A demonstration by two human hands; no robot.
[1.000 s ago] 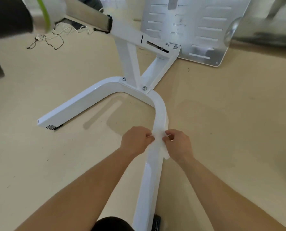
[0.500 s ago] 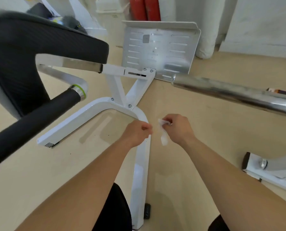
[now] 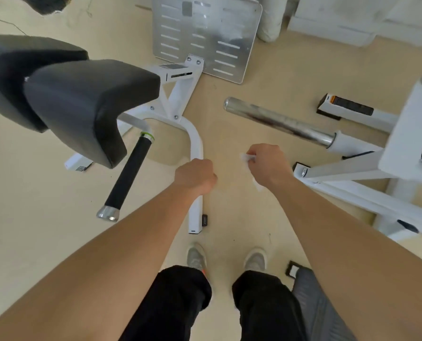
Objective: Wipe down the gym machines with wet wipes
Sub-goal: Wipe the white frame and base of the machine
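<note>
White wipe [image 3: 248,157] now hangs pinched in our right hand [image 3: 266,166] alone — our left hand [image 3: 195,177] has let go, curled on nothing. Both have lifted off the base tube [image 3: 196,141] under the left; that leg seems done, black pad [image 3: 89,104] leftward likely next.

Bright, even light w/ soft shadow by curved white steel base frame [image 3: 196,143]. Glare on slotted silver footplate [image 3: 205,38]. Slight blur, fisheye warp at edges.

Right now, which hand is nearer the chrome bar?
Right. The right hand, pinching the wet wipe, sits just below the chrome bar; the left hand is further left, over the white base tube.
</note>
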